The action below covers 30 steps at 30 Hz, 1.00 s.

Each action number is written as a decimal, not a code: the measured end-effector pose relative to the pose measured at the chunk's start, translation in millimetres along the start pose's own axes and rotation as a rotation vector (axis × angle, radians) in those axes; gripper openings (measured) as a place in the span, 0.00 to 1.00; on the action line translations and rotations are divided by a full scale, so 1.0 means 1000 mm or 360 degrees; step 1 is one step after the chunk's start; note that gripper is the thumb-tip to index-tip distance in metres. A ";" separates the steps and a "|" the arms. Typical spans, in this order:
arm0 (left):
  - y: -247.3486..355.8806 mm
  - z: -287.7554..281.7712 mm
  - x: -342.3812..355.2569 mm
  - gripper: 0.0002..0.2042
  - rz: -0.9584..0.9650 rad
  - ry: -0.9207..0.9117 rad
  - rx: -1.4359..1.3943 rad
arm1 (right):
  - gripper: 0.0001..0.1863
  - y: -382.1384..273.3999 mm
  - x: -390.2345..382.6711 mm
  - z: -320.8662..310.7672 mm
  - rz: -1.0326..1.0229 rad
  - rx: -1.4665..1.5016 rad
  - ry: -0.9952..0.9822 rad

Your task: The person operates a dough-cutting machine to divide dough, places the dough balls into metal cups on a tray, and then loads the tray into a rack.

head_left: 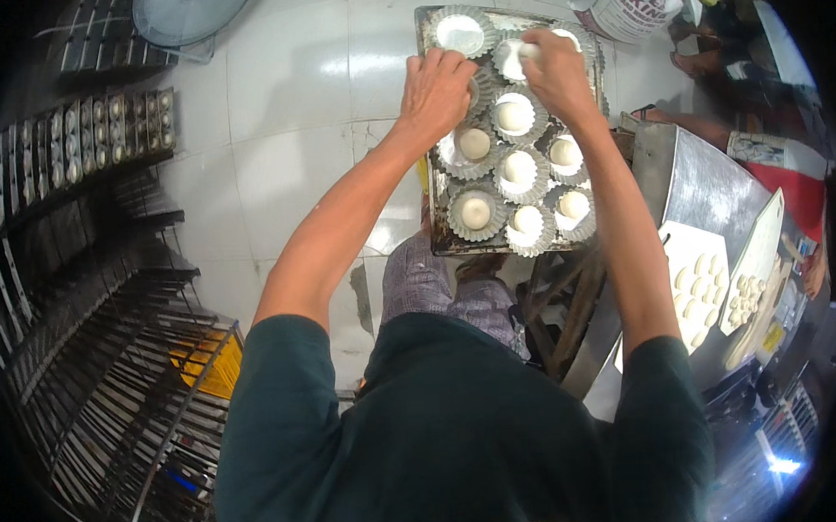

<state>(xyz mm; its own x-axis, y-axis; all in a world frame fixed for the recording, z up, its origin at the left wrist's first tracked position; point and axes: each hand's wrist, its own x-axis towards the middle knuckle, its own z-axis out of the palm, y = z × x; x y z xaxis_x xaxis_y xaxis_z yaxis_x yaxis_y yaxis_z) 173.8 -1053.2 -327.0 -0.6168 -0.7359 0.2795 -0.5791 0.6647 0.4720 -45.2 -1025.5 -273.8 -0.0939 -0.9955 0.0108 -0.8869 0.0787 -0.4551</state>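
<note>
Evidently, dough balls and fluted tins lie under both hands

At the upper centre, the right hand (562, 76) has its fingers curled narrowly about a pale dough ball (528, 51) over a fluted tin, perhaps for control; whether it grips or merely touches is unclear. Just beside it, the left hand (436, 90) bends its fingers down over another tin; I cannot tell what they hold.

Around them, a dark baking tray (442, 248) carries the tins close together, likely to save space and limit sliding. Most visible tins hold one ball over a white, seemingly paper liner; the upper-left one shows only its liner (460, 35).

Farther off, at right, a metal table (708, 169) bears a white board (682, 238) with rounded dough pieces (699, 291), spaced perhaps against sticking. At far left stand dark racks (87, 369), with a yellow crate (206, 365) beside them.
</note>
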 end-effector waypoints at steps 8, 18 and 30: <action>-0.016 0.019 -0.007 0.16 -0.0009 -0.0084 -0.0139 | 0.21 0.020 -0.016 0.031 0.0199 -0.0397 0.0183; 0.163 0.022 -0.019 0.16 0.0290 -0.0054 -0.0492 | 0.12 0.160 -0.312 -0.213 0.1000 0.0006 0.0781; 0.455 0.116 0.036 0.19 0.0452 -0.0750 -0.0520 | 0.24 0.301 -0.392 -0.278 0.1145 -0.0743 -0.0028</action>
<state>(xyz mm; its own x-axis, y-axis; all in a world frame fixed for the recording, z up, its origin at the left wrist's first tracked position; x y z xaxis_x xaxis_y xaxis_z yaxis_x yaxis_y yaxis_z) -173.9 -762.1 -198.6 -0.9337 -0.3515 0.0683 -0.2123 0.6971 0.6849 -400.7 -596.9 -167.9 -0.7018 -0.6952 -0.1554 -0.7097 0.7013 0.0671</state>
